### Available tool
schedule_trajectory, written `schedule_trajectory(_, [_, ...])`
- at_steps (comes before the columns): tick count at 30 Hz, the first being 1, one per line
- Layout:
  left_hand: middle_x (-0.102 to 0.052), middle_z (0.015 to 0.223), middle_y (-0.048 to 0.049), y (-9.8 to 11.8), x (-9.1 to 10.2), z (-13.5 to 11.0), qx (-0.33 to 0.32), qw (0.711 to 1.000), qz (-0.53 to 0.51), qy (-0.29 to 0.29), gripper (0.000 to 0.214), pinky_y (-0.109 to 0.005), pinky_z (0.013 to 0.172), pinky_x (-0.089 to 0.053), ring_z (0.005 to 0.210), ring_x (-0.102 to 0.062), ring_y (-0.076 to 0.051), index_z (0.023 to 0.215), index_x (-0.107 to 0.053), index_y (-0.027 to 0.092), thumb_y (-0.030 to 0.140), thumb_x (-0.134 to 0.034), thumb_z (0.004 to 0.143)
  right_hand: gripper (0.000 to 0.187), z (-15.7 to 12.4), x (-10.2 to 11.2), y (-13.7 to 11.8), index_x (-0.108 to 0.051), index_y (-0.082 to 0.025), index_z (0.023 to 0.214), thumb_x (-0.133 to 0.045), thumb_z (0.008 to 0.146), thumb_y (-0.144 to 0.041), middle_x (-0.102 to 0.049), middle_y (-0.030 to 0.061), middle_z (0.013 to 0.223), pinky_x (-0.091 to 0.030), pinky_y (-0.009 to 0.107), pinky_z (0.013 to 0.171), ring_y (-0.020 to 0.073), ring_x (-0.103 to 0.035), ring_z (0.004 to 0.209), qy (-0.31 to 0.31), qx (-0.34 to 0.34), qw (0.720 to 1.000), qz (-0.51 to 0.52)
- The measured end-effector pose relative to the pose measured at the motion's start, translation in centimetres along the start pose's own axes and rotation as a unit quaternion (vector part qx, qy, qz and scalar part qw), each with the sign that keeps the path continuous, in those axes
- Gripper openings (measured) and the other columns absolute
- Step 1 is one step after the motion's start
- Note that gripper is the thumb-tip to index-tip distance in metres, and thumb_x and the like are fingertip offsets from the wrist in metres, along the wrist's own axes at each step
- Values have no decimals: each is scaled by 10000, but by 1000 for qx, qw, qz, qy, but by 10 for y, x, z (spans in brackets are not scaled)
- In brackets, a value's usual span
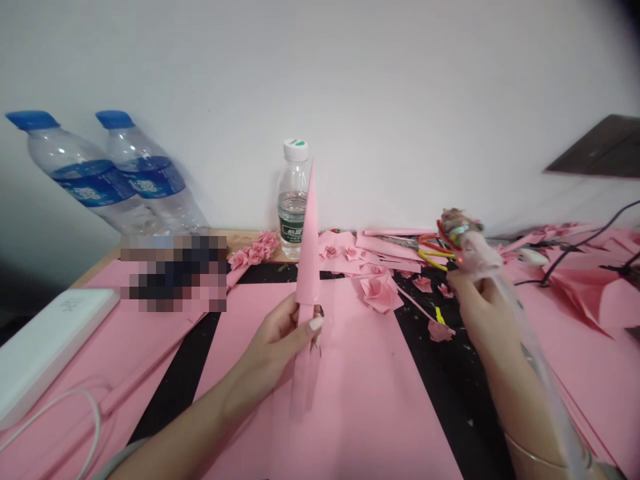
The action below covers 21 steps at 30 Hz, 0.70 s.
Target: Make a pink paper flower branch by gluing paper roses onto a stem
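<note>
**Pink paper across the bench, both hands closed**

A white block [50, 347] lies far left on pink sheets [350, 413]. Two water bottles [83, 167] lean against the white wall [320, 80], and a small bottle [293, 200] stands beside them. The left hand [280, 347] closes narrowly around an upright, pointed pink paper strip [309, 247]. Paper roses [377, 293] lie near red-and-yellow-handled scissors [435, 250]. The right hand [475, 300] grips a pink bundle [475, 253] tightly.
</note>
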<state>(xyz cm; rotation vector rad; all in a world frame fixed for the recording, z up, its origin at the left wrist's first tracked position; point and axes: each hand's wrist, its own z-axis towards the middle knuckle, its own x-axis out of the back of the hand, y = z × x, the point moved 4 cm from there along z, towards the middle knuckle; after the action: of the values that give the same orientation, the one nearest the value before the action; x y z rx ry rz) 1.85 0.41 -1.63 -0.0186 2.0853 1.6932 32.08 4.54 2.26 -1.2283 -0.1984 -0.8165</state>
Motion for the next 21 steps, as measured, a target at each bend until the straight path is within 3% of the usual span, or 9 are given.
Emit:
schedule_trajectory(3, [-493,736,47,-1,0,0,-4,1000,-1,-7,196,-197,591,-357,639,-432,-79,898,-543,201,368,-640,932,371,12,3,1,-662,-185,1160,-590,806,-272,-679,44,873,-461,332,675,231,-600,743,36,10,994,-102])
schedule_trajectory(8, [-503,728,54,-1,1,0,-17,1000,11,-6,185,-195,585,-356,636,-436,-78,903,-538,205,362,-627,941,522,29,-1,6,-581,-202,1319,-506,804,-245,-679,129,1258,-465,468,906,332,-631,1122,-52,92,961,-256])
schedule_trajectory(15, [-494,667,64,1,2,-2,-18,998,50,19,197,-203,534,-317,574,-411,-70,905,-561,190,377,-603,949,539,41,-12,14,-537,-213,1346,-432,818,-194,-653,132,1326,-416,554,899,362,-595,1205,-109,146,899,-399])
schedule_trajectory(21, [-460,618,78,4,3,-4,-76,991,97,57,154,-216,525,-302,551,-389,-75,943,-566,191,341,-544,973,592,42,-21,23,-512,-215,1395,-451,807,-187,-607,141,1374,-410,598,896,384,-551,1224,-160,140,866,-453])
